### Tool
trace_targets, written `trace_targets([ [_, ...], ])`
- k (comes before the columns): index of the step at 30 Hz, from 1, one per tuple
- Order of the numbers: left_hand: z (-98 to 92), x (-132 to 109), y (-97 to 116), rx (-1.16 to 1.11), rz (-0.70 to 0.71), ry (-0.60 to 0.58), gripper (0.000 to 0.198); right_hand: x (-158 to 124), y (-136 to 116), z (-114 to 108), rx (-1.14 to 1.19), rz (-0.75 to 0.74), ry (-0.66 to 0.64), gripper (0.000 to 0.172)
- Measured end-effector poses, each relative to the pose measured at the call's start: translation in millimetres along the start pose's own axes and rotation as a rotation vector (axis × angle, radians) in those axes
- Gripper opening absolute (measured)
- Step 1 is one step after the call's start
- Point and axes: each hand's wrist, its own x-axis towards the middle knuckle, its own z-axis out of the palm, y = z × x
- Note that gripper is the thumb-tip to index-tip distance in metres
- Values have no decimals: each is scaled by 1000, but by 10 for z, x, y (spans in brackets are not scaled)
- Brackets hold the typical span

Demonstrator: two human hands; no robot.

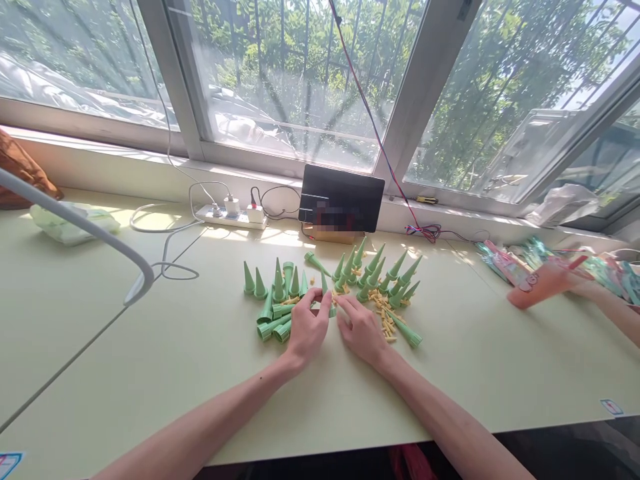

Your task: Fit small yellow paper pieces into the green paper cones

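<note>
Two bare arms, uncovered from the lower edge of the view right to the fingertips. Left forearm (pixel 215 413) long and slim, smooth, narrowing evenly to a thin wrist, with one small dark spot just short of that wrist. Right forearm (pixel 440 413) of much the same build, lean, bare at the wrist too. Left hand (pixel 307 330) slender, with long thin fingers and lightly marked knuckles. Right hand (pixel 361 328) equally narrow, with faint tendon lines across its back. Bare fingers and wrists on both sides. Nails too small to make out. Bright window light along the upper sides, shadow underneath.
</note>
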Motion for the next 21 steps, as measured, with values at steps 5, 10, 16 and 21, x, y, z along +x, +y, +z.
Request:
trace_targets([
  [5,3,-10,19,-36,-7,-12,31,46,-16,-13,-15,-14,-93,53],
  [10,-2,-21,1,-21,-27,-46,33,28,-31,-35,39,20,-90,51],
  [16,13,-29,-39,-19,-50,-45,34,-5,18,-6,66,43,-44,35],
  [21,23,-19,-44,-27,-57,-24,33,-14,62,-10,68,76,-16,30],
])
